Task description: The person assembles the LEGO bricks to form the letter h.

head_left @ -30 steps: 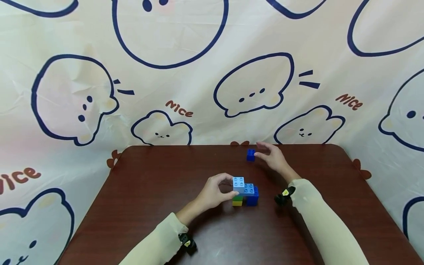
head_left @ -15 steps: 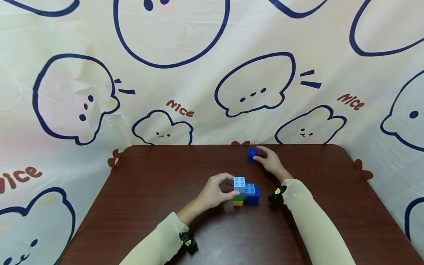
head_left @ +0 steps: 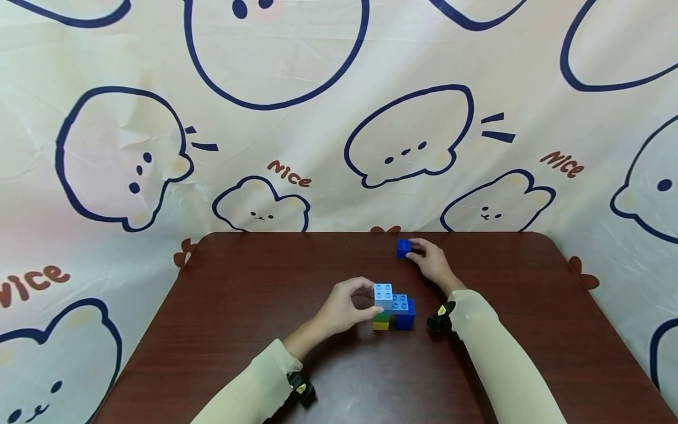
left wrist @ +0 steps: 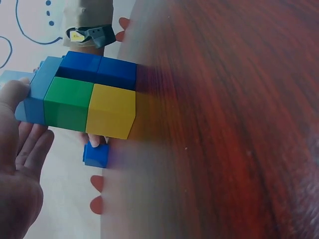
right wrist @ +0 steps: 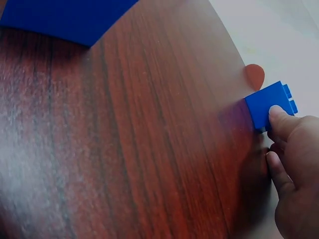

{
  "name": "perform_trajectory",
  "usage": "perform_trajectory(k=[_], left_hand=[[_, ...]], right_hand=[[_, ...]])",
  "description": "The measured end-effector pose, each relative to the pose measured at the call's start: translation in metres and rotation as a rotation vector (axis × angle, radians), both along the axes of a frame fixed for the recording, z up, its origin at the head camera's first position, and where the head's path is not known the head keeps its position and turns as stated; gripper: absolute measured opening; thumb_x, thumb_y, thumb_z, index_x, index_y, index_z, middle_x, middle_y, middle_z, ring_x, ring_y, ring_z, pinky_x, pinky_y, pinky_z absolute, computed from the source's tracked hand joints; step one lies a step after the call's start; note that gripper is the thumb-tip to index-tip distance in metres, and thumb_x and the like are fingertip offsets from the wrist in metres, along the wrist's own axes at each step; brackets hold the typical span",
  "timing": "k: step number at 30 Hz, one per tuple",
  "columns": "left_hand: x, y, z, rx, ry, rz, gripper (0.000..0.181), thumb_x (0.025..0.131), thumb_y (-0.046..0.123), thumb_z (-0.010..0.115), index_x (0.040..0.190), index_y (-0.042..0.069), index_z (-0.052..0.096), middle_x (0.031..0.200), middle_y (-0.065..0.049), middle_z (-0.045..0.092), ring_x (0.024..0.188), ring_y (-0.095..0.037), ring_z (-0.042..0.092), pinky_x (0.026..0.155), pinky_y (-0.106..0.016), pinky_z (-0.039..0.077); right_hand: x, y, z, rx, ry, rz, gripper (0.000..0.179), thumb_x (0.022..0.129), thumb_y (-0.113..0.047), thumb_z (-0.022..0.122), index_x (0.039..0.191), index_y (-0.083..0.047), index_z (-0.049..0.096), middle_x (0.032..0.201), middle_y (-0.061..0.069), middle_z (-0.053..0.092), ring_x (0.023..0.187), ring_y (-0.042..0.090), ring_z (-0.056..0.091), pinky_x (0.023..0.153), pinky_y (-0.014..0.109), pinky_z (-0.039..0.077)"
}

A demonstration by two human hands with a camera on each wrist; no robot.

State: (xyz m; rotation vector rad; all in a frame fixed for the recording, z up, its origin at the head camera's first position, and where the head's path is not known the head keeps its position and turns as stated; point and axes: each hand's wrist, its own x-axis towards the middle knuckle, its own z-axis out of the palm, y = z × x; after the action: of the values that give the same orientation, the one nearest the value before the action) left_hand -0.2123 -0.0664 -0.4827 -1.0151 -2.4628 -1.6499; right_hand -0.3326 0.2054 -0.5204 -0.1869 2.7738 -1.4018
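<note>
A small structure of toy building bricks stands on the table. Its left column has a yellow brick (left wrist: 110, 110) under a green brick (left wrist: 69, 103); dark blue bricks (left wrist: 117, 72) form the other column. A light blue brick (head_left: 401, 303) bridges both columns, and a paler blue brick (head_left: 383, 294) sits on its left end. My left hand (head_left: 341, 309) pinches that top brick between thumb and fingers. Near the table's far edge, my right hand (head_left: 434, 265) pinches a separate dark blue brick (head_left: 404, 248), its thumb flat against one side in the right wrist view.
The brown wooden table (head_left: 254, 294) has rounded far corners. Behind it hangs a pale cloth (head_left: 318, 135) printed with cartoon outlines. A black strap-on camera (head_left: 302, 388) sits on the left wrist, another black camera (head_left: 441, 318) on the right.
My right hand has moved left and slightly nearer to me, closing its thumb and fingers on the separate dark blue brick. The left hand and the structure have stayed put.
</note>
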Motion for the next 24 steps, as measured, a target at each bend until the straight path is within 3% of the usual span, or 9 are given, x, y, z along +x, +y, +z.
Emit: perform_trajectory(k=[15,24], left_hand=[[0.0,0.001,-0.001,0.015,-0.019,0.002,0.031,0.084,0.006,0.084,0.109,0.004,0.065,0.101,-0.008,0.068,0.098,-0.038,0.066,0.088,-0.052,0.057],[0.0,0.0,-0.002,0.02,-0.016,-0.011,0.03,0.084,0.008,0.084,0.108,0.005,0.065,0.102,-0.008,0.068,0.097,-0.035,0.068,0.087,-0.051,0.057]], right_hand=[[0.002,0.016,0.015,0.023,-0.061,0.001,0.035,0.097,-0.019,0.071,0.126,-0.003,0.06,0.127,0.021,0.065,0.117,0.036,0.062,0.104,0.053,0.048],[0.011,0.029,0.022,0.034,-0.042,0.045,0.033,0.097,-0.019,0.072,0.124,-0.003,0.061,0.122,0.019,0.066,0.112,0.033,0.063,0.099,0.05,0.052]])
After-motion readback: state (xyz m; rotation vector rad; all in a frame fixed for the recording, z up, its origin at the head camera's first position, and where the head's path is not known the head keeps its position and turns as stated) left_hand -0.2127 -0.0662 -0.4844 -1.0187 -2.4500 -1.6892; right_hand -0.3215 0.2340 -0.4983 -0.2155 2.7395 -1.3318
